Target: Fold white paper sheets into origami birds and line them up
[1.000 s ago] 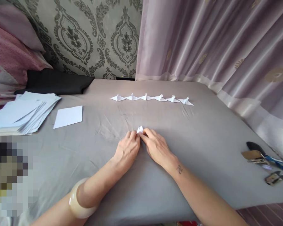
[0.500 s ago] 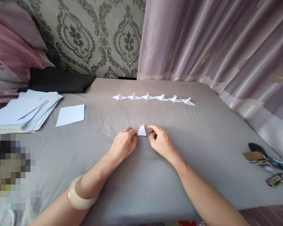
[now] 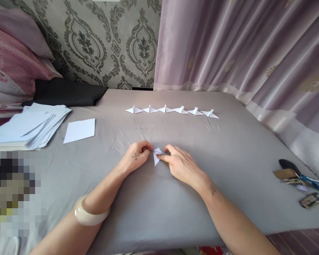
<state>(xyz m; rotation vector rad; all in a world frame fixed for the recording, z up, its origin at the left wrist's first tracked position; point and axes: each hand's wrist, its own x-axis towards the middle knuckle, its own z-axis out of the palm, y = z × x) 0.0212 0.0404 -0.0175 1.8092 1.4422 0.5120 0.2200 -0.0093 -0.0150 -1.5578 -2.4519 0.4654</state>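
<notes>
A small folded white paper piece (image 3: 156, 160) lies between my hands in the middle of the covered surface, with a pointed flap toward me. My left hand (image 3: 135, 157) is closed, its thumb and forefinger pinching the paper's left tip. From the other side my right hand (image 3: 184, 168) reaches over it, the thumb pressed on its right part and the forefinger curled just behind. The fingertips hide part of the folds. Farther back, several folded paper birds (image 3: 165, 109) stand in a row, wing tip to wing tip.
A stack of white paper (image 3: 16, 131) lies at the left, with a single white sheet (image 3: 79, 130) beside it. Behind them is a black cloth-like item (image 3: 69, 91). Keys with a brown tag (image 3: 285, 173) and a blue strap lie at the right, near the curtain (image 3: 215, 46).
The small folded paper has turned and opened out, its point now toward me. My right thumb has come onto it, and my left hand has shifted slightly left.
</notes>
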